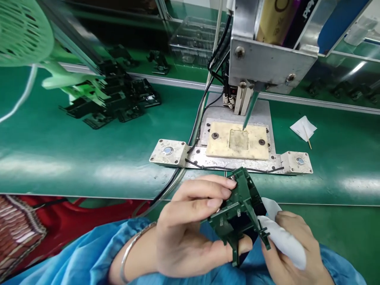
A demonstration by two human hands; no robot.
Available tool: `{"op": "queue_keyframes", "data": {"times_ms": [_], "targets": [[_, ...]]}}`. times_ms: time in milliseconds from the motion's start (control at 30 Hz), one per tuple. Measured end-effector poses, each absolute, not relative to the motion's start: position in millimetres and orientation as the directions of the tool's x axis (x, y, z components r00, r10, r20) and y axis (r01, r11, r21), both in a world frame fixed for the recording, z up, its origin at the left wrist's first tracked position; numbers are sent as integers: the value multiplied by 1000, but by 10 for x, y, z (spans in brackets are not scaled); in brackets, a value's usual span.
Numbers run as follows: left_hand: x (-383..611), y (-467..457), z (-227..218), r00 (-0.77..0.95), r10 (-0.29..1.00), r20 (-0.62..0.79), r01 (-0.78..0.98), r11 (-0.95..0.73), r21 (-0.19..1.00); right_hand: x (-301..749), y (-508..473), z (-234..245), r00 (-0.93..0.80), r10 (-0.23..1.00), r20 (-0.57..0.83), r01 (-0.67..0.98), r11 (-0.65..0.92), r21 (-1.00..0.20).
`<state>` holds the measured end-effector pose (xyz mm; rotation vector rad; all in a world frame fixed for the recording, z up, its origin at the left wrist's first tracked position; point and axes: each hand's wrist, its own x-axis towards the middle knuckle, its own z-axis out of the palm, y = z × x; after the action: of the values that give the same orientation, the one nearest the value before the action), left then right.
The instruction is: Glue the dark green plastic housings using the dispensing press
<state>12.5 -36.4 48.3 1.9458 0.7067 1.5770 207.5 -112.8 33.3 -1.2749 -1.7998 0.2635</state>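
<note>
My left hand (190, 225) is closed around a dark green moulded plastic housing (237, 209), tilted, near the table's front edge. The thumb presses its lower side and the fingers lie along its upper left side. In my right hand (297, 245) is a folded white cloth (283, 239), which meets the right side of the housing. Part of the cloth is hidden behind the housing and my fingers. Just beyond my hands stands a press-like machine with a cream fixture plate (216, 148), its shallow square recess under a thin pointed rod (251, 111).
Boxes with round buttons, one left (158, 152) and one right (292, 164), flank the fixture. A pile of dark plastic parts (115, 99) lies at the back left beside a green fan (23, 31). A white wipe (303, 127) with a thin stick lies right. Cables (194, 130) cross the table.
</note>
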Motion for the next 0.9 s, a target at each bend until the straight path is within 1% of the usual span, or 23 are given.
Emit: {"op": "queue_keyframes", "data": {"times_ms": [133,200,267,333,467,600,733,767,800,833,867,900], "targets": [[147,-353,450,220,654,724,3,-743,669,1992,-933,300,-342,718,607,579,670,-466],[148,-336,417,243,625,742,-39,-758,651,1962,-869,298,-383,679,627,586,703,-403],[145,-318,385,269,606,748,-81,-760,645,1944,-838,286,-391,683,617,614,693,-378],[143,-305,361,277,608,744,-97,-753,651,1946,-830,258,-377,702,604,632,672,-386],[154,-289,336,278,623,731,-99,-738,667,1989,-825,188,-344,696,631,613,675,-410],[157,-259,331,299,649,700,-103,-707,700,2001,-747,213,-295,688,664,629,662,-407],[96,-213,353,376,669,641,-95,-661,745,2101,-688,181,-321,697,641,665,648,-372],[64,-200,364,402,674,620,-86,-647,758,2178,-709,122,-297,702,647,691,626,-362],[24,-183,376,422,679,600,-72,-635,769,2280,-746,39,-237,714,659,735,575,-359],[-24,-158,389,438,687,580,-47,-627,778,2405,-795,-62,-124,717,686,793,487,-366],[-82,-119,401,447,696,562,-6,-625,780,2547,-848,-176,38,720,693,859,331,-390],[-147,-62,411,446,711,545,59,-630,774,2696,-895,-294,223,688,691,892,142,-429]]}}
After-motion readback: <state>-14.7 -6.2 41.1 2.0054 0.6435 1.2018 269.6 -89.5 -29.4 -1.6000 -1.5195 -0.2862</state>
